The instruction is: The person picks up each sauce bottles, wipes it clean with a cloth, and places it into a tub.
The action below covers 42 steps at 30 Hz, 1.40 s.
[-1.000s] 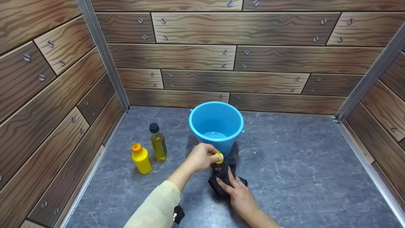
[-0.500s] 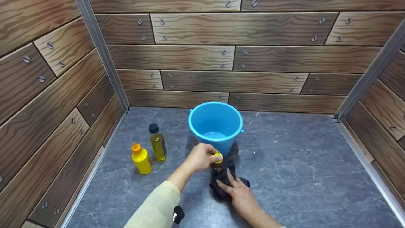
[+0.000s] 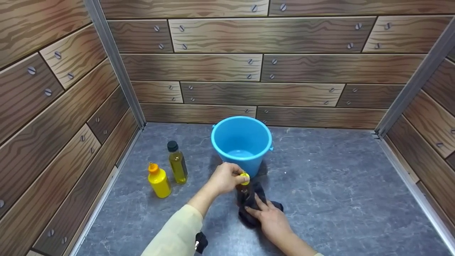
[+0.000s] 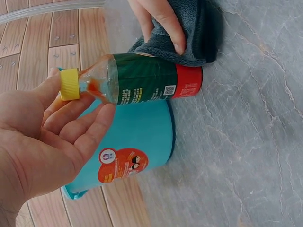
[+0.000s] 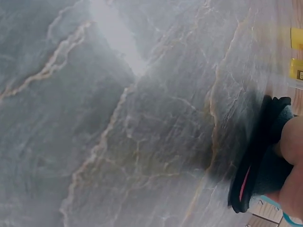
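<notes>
My left hand (image 3: 224, 179) pinches the yellow cap (image 4: 70, 85) of a sauce bottle (image 4: 147, 78). The bottle stands upright on the floor, with a green label, a red band near its base and reddish sauce smears inside its clear neck. My right hand (image 3: 273, 222) holds a dark cloth (image 4: 201, 33) against the bottle's lower side, fingers spread over the fabric. In the right wrist view the bunched cloth (image 5: 267, 161) shows beneath the fingers at the right edge. The cloth hides part of the bottle's side.
A blue bucket (image 3: 249, 164) stands just behind the bottle. To the left are a yellow squeeze bottle (image 3: 160, 184) with an orange nozzle and an oil bottle (image 3: 177, 167) with a black cap. Wood-patterned walls (image 3: 213, 67) enclose the grey marbled floor (image 3: 337, 185).
My right hand and the cloth have slid slightly down and right along the bottle, baring more of its dark side. My left hand keeps its pinch on the cap.
</notes>
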Tool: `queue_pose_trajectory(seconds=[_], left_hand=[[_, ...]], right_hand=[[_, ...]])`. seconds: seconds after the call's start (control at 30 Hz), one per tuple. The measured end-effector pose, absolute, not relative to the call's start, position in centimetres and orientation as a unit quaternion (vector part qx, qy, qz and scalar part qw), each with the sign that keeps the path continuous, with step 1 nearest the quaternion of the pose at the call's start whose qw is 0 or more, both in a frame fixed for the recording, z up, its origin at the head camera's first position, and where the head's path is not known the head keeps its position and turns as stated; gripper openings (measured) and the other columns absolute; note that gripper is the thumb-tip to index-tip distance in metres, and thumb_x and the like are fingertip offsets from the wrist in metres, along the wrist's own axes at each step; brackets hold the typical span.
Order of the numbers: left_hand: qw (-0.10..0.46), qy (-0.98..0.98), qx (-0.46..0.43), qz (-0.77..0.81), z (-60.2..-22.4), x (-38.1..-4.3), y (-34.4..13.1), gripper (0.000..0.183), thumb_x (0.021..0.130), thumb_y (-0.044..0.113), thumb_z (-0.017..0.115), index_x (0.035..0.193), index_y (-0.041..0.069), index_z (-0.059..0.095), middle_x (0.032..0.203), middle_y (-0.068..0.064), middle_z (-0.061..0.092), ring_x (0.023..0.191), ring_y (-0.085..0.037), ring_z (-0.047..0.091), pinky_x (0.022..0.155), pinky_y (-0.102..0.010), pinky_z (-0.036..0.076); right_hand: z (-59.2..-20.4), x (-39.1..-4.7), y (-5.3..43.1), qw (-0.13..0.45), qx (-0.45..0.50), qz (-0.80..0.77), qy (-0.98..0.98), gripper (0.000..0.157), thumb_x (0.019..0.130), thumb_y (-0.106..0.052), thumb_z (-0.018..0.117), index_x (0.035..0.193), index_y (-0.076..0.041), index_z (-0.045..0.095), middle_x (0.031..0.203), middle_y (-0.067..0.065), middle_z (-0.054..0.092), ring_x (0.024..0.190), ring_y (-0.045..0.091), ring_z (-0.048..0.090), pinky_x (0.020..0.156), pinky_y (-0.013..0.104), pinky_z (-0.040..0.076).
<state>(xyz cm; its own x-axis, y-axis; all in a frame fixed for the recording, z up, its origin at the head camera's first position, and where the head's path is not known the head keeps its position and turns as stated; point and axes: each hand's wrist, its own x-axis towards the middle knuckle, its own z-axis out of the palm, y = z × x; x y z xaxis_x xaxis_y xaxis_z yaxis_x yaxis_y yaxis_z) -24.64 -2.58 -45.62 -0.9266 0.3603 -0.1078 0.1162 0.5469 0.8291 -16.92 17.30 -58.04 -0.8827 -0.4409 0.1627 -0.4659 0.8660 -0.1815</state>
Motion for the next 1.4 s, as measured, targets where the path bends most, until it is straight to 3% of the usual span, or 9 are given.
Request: queue_pose_trajectory(seconds=[0.47,0.73,0.9,1.07,1.4], left_hand=[[0.116,0.877,0.149,0.442,-45.7,-24.4,-2.6,0.015,0.100,0.021,0.078,0.104,0.008,0.082,0.096,-0.001,0.077,0.086,-0.017,0.072,0.075,-0.036,0.060],[0.120,0.878,0.148,0.439,-45.7,-24.7,-2.5,0.014,0.099,0.021,0.079,0.103,0.008,0.082,0.095,-0.001,0.077,0.084,-0.014,0.071,0.076,-0.036,0.060],[0.114,0.878,0.151,0.440,-45.6,-24.6,-2.6,0.014,0.099,0.020,0.079,0.102,0.007,0.082,0.094,-0.001,0.077,0.084,-0.014,0.071,0.076,-0.035,0.060],[0.110,0.876,0.154,0.444,-45.6,-24.5,-2.5,0.015,0.100,0.019,0.078,0.104,0.005,0.082,0.096,-0.003,0.077,0.085,-0.016,0.072,0.075,-0.036,0.060],[0.120,0.870,0.192,0.437,-45.6,-24.6,-3.0,0.017,0.105,0.015,0.070,0.113,0.004,0.080,0.102,-0.005,0.076,0.090,-0.019,0.070,0.078,-0.037,0.059]], right_hand=[[-57.5,-17.1,17.4,0.081,0.222,0.077,-0.969,0.042,0.087,0.002,0.077,0.119,-0.024,0.083,0.143,0.018,0.065,0.116,0.053,0.066,0.073,0.054,0.061],[-57.1,-17.7,18.1,0.050,0.157,0.120,-0.979,0.047,0.090,0.006,0.073,0.125,-0.023,0.081,0.150,0.015,0.060,0.121,0.053,0.062,0.080,0.061,0.059],[-57.0,-17.7,18.8,0.111,0.141,0.155,-0.971,0.063,0.081,0.015,0.072,0.130,-0.024,0.078,0.153,0.013,0.057,0.122,0.054,0.062,0.075,0.060,0.059],[-57.0,-17.3,19.3,0.175,0.141,0.191,-0.955,0.067,0.081,0.018,0.071,0.133,-0.024,0.076,0.155,0.012,0.056,0.119,0.056,0.063,0.074,0.060,0.059],[-56.4,-16.5,19.9,0.193,0.155,0.214,-0.945,0.075,0.082,0.023,0.066,0.138,-0.028,0.073,0.158,0.009,0.054,0.117,0.057,0.063,0.077,0.061,0.059]])
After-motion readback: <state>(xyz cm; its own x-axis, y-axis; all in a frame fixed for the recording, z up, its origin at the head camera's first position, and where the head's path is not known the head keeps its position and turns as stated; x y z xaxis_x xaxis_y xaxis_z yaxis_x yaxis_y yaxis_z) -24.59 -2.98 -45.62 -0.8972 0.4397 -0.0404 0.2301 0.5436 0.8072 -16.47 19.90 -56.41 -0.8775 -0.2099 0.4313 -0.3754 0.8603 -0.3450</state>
